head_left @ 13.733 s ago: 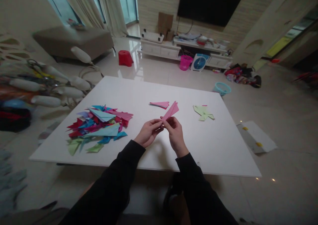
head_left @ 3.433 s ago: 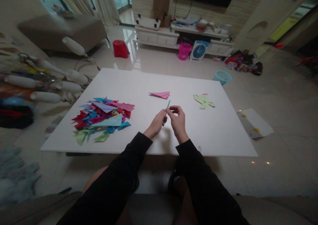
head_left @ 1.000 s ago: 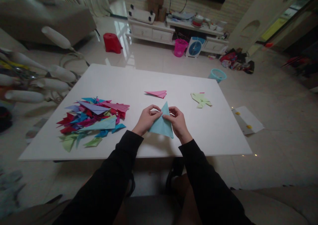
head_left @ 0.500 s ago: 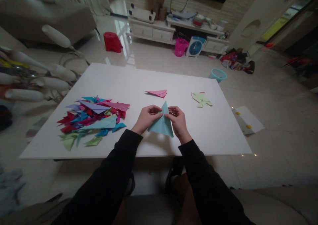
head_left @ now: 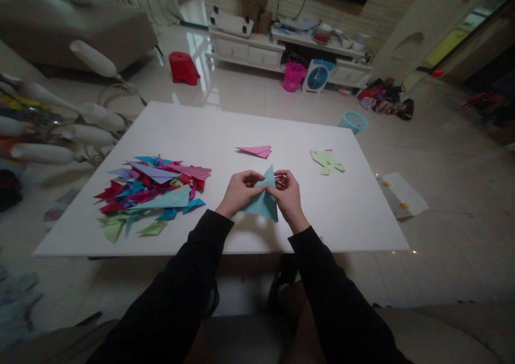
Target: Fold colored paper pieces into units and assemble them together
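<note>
Above the near part of the white table [head_left: 330, 214], a light blue sheet of folded paper [head_left: 262, 207] is held between my two hands. It has a pointed tip facing away from me and widens toward me. My left hand [head_left: 238, 192] pinches its left side, and my right hand [head_left: 286, 192] grips the right side. Both thumbs press close together near the middle; some fingertips behind the paper are hidden. Beyond my hands lies a pink folded paper [head_left: 257, 151]. Farther right are light green folded papers [head_left: 326, 161] with a bit of pink showing.
To the left, a heap of colourful folded papers [head_left: 155, 187] covers part of the table. White lamp-like arms [head_left: 88, 134] crowd the table's left edge. A blue basket [head_left: 354, 120] stands on the floor past the far right corner, and a red stool [head_left: 183, 68] stands beyond the far edge.
My thumbs have come closer together over the middle of the light blue paper, and its wide end looks narrower. The other papers lie as before; the view has shifted slightly.
</note>
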